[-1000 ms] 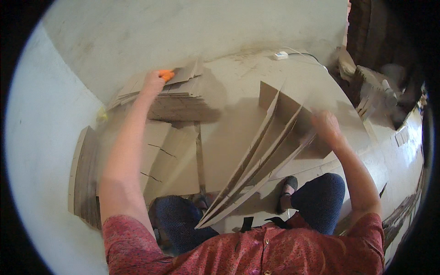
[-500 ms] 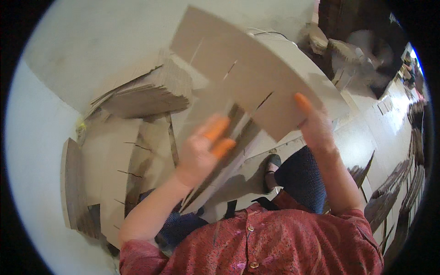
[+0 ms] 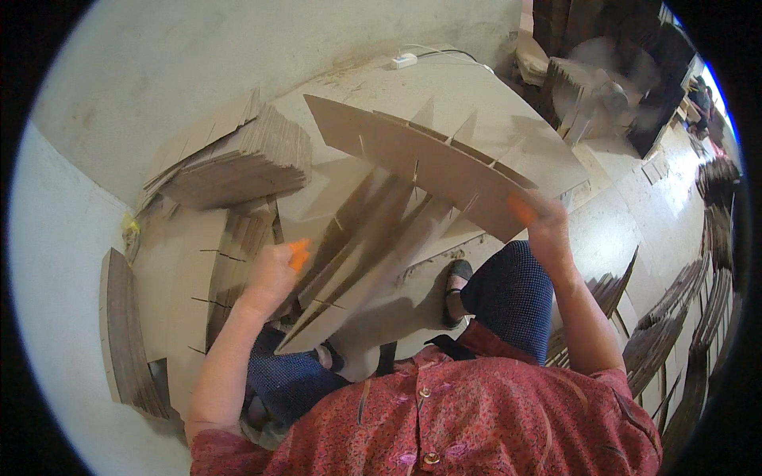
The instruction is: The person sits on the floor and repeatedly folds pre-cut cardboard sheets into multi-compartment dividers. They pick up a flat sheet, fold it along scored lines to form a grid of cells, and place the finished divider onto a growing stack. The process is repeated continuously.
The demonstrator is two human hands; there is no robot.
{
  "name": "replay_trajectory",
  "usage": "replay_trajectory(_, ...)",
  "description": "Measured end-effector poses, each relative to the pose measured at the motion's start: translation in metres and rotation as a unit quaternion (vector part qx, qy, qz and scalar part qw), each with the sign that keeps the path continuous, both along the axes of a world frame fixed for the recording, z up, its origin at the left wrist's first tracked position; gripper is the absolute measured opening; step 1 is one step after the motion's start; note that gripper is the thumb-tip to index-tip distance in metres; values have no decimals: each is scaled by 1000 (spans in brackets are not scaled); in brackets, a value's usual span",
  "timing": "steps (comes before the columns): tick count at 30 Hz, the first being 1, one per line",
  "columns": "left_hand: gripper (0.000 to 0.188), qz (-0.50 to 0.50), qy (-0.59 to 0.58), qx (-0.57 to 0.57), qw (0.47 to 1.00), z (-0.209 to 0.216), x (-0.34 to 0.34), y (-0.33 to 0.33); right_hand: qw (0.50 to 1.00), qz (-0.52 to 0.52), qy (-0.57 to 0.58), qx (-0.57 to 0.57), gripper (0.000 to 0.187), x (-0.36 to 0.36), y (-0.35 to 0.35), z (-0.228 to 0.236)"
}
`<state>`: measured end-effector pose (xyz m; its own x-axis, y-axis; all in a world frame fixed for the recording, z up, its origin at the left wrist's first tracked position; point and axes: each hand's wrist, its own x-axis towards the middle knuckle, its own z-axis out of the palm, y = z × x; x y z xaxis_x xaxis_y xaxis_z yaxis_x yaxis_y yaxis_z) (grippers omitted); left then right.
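Observation:
My right hand (image 3: 548, 226), orange covers on its fingers, grips the right end of a long slotted cardboard strip (image 3: 444, 163). That strip stands on edge and crosses several other cardboard strips (image 3: 361, 238) at their slots, forming a divider grid. Behind it runs another cardboard strip (image 3: 397, 121), roughly parallel. My left hand (image 3: 274, 274) is closed beside the left edges of the crossing strips, its orange fingertips together. Whether anything is between those fingers is hidden. A stack of slotted strips (image 3: 234, 262) lies close by it.
A thick pile of cardboard sheets (image 3: 238, 159) leans by the wall at the back left. More strips (image 3: 127, 333) stand at the far left. A white power strip (image 3: 404, 60) with cables lies at the back. Rows of cardboard (image 3: 667, 325) stand on the right.
The slotted strip has come down and tilted on edge over the crossing strips. My left hand has moved left and down, away from it, and its fingers have closed.

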<state>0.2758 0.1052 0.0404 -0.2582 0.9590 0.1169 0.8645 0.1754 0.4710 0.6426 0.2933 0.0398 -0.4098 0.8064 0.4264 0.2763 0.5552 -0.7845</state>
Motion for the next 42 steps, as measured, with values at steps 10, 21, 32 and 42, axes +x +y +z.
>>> replay_trajectory(10, 25, 100, 19, 54, 993, -9, -10, 0, 999, 1, 53, -6, 20, -2, -12, -5)
replay_trajectory(21, 25, 104, 29, 28, 994, -7, -3, 3, 999, -31, -24, -14, 12, -1, -17, -13)
replay_trajectory(32, 25, 102, 60, 50, 992, -13, 7, -3, 1000, 7, 14, -17, 14, -7, -23, -41)
replay_trajectory(42, 34, -76, 110, 123, 983, 34, 84, 48, 995, -21, 71, 61, 10, -29, -22, -48)
